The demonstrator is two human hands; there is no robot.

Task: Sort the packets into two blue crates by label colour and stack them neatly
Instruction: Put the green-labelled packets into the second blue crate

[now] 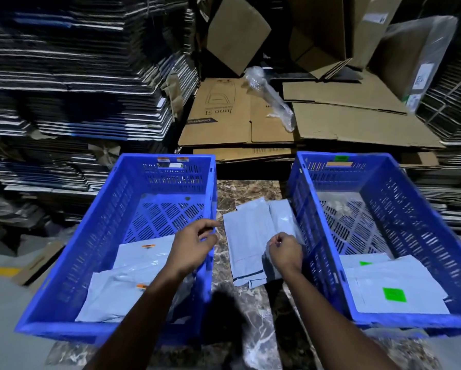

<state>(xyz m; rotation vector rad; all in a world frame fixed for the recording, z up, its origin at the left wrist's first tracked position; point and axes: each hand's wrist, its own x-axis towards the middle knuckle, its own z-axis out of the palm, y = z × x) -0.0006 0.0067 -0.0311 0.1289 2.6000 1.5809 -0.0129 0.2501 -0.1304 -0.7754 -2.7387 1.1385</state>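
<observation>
Two hands between blue plastic crates: right hand (285, 249) pinches a grey plastic packet (248, 241); left hand (194, 241) hovers, fingers loosely curled, empty.

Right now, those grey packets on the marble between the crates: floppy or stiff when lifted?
Probably floppy: the grey packets lie flat and creased, edges curling. Likely light, being thin film. Possibly slippery, since the surface looks glossy; the right hand pinches one edge.

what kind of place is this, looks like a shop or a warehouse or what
Most likely a warehouse or packing area. Tall stacks of flattened cartons fill the background, loose cardboard sheets lie behind, and two blue crates hold grey packets on a marble floor.
</observation>
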